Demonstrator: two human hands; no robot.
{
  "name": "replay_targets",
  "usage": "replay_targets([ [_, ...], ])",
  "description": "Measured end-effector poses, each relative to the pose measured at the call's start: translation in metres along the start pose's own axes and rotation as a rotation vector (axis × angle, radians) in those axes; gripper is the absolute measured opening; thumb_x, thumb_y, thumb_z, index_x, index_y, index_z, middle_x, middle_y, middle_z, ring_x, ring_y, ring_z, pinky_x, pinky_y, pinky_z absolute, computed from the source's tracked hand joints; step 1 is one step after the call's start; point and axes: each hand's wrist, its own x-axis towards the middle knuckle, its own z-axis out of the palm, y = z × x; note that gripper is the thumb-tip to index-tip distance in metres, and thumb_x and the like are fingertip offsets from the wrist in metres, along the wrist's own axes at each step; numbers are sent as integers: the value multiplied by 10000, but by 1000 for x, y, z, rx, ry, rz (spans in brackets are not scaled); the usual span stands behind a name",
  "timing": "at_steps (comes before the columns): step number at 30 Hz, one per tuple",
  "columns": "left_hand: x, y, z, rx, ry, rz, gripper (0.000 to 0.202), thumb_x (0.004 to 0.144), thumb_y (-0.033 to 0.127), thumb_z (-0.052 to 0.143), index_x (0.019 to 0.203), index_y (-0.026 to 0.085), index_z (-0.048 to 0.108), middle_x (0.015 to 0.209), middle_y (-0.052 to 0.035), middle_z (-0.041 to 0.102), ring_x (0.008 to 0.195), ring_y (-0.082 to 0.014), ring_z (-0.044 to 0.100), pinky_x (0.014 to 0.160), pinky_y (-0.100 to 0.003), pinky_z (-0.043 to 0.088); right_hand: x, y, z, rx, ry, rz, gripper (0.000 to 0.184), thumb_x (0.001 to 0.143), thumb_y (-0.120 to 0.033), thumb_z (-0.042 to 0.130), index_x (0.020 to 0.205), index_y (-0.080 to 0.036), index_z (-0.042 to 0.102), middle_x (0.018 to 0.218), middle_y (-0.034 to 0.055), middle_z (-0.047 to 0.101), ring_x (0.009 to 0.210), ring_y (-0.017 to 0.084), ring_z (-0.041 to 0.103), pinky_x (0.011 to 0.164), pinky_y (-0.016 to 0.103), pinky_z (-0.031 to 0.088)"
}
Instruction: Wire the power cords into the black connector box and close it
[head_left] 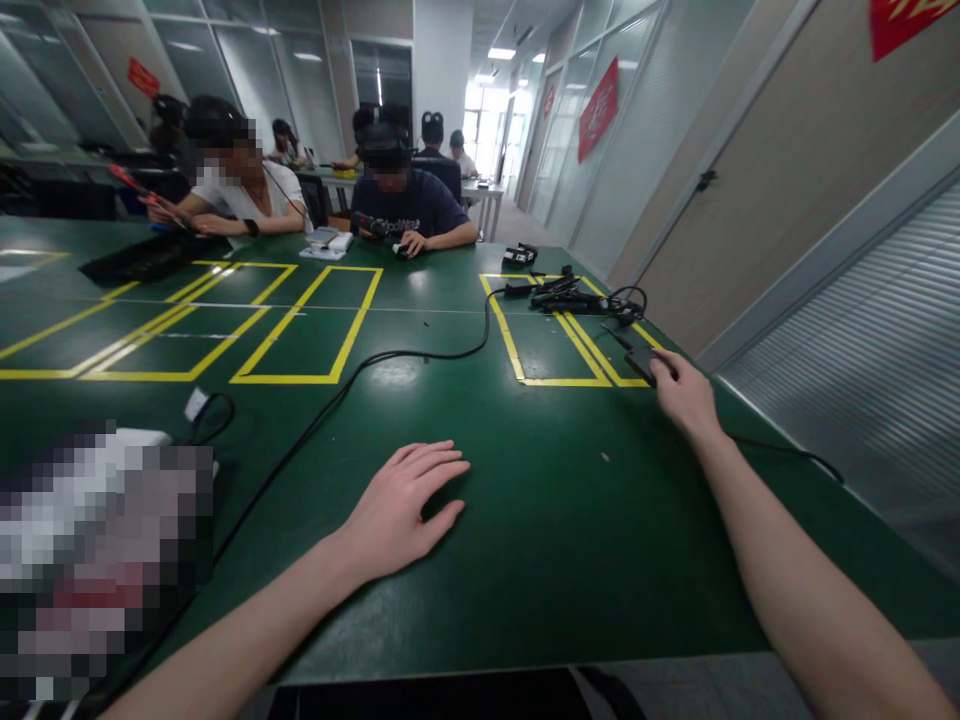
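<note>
My left hand rests palm down on the green table, fingers stretched out, holding nothing. Farther forward at the right edge, my right hand grips a black power adapter, a small block with a thin cable at its far end. Part of the adapter is hidden under my fingers. A black cord shows beyond my right forearm. Just past the adapter lies a tangle of black cables and plugs across the yellow tape outlines.
A long black cable winds across the table toward me. Pixelated items lie at the left. Across the table, one person handles a small object; another sits near a black tray. A wall borders the right side.
</note>
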Motion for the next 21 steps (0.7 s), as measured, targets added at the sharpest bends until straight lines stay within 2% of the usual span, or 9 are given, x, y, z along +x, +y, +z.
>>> replay_targets([
  [4, 1, 0, 2, -3, -38, -18, 353, 947, 213, 665, 1299, 197, 687, 1334, -99, 733, 1309, -273, 641, 1142, -514, 491, 2, 17, 5, -83, -46, 1, 423, 920, -443, 555, 1219, -210, 743, 1125, 146, 755, 1055, 345, 681, 910, 454, 536],
  [8, 1, 0, 3, -13, -54, -31, 359, 937, 218, 683, 1295, 205, 694, 1318, -91, 740, 1291, -268, 649, 1138, -506, 494, 3, 21, 7, -104, -64, -26, 466, 860, -505, 641, 1205, -208, 744, 1140, 140, 752, 1029, 336, 686, 868, 430, 547],
  [11, 0, 1, 2, -22, -56, -40, 358, 939, 225, 684, 1297, 219, 696, 1311, -86, 743, 1282, -268, 653, 1131, -501, 501, 2, 21, 6, -119, -109, -138, 553, 772, -508, 719, 1224, -189, 733, 1159, 142, 745, 1015, 337, 687, 837, 420, 555],
  [14, 0, 1, 0, -35, -55, -35, 346, 944, 220, 673, 1289, 220, 700, 1295, -85, 750, 1264, -270, 662, 1118, -505, 512, 1, 18, 5, -107, -162, -245, 549, 742, -441, 719, 1223, -178, 734, 1148, 140, 743, 1031, 339, 685, 853, 428, 557],
  [16, 0, 2, 0, -38, -55, -30, 342, 944, 214, 669, 1283, 215, 704, 1286, -87, 754, 1252, -272, 668, 1110, -510, 520, 1, 16, 4, -139, -137, -230, 539, 755, -422, 704, 1230, -169, 730, 1162, 152, 732, 1049, 345, 681, 882, 445, 554],
  [19, 0, 3, -1, -45, -47, -29, 336, 946, 218, 666, 1280, 220, 706, 1280, -85, 756, 1238, -269, 675, 1103, -510, 528, 2, 18, 5, -223, -30, -105, 551, 790, -433, 686, 1249, -129, 709, 1195, 198, 707, 1067, 373, 675, 918, 486, 542],
  [21, 1, 3, -1, -49, -42, -26, 334, 947, 218, 664, 1278, 229, 708, 1272, -81, 758, 1220, -264, 683, 1097, -503, 534, 5, 23, 7, -206, -1, -82, 533, 829, -455, 654, 1237, -115, 695, 1172, 221, 707, 1066, 392, 673, 923, 514, 536],
])
